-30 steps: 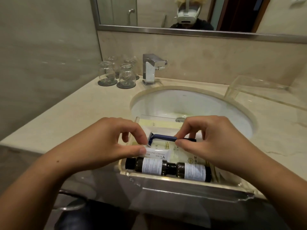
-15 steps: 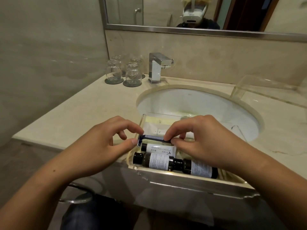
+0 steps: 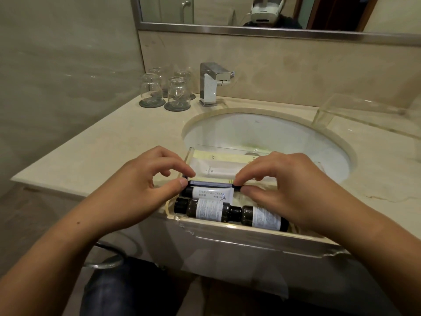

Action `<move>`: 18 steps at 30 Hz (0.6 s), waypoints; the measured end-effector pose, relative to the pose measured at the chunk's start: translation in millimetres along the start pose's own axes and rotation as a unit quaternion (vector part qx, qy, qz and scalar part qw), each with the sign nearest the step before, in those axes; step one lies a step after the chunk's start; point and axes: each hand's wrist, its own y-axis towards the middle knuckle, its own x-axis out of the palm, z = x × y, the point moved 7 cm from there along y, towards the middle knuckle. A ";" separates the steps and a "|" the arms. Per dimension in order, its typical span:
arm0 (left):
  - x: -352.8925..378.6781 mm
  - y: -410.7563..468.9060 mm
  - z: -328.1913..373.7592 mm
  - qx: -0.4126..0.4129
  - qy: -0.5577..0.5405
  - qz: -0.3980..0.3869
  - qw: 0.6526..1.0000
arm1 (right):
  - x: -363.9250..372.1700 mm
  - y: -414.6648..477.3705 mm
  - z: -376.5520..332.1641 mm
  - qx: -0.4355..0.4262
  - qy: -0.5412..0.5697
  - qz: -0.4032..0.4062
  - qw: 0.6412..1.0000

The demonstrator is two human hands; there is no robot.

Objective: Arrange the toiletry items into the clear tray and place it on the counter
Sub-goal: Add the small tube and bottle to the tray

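Both hands' grip [image 3: 136, 185] [image 3: 293, 190] pinched on the razor [image 3: 211, 184] over shaving cream tube [image 3: 209, 194], bottles [image 3: 230, 212] in clear tray [image 3: 250, 233].

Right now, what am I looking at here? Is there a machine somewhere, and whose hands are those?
No machine: a person wears a camera on the head, looking down at their own hands. The left hand and right hand pinch the two ends of a dark blue razor, held level over a clear tray at the front edge of the counter, before the sink. In the tray lie a shaving cream tube, two dark bottles and pale packets.
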 end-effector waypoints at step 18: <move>22.8 -53.8 20.9 -0.048 -0.037 0.027 0.998 | -12.4 -92.0 43.1 0.220 0.056 0.110 0.968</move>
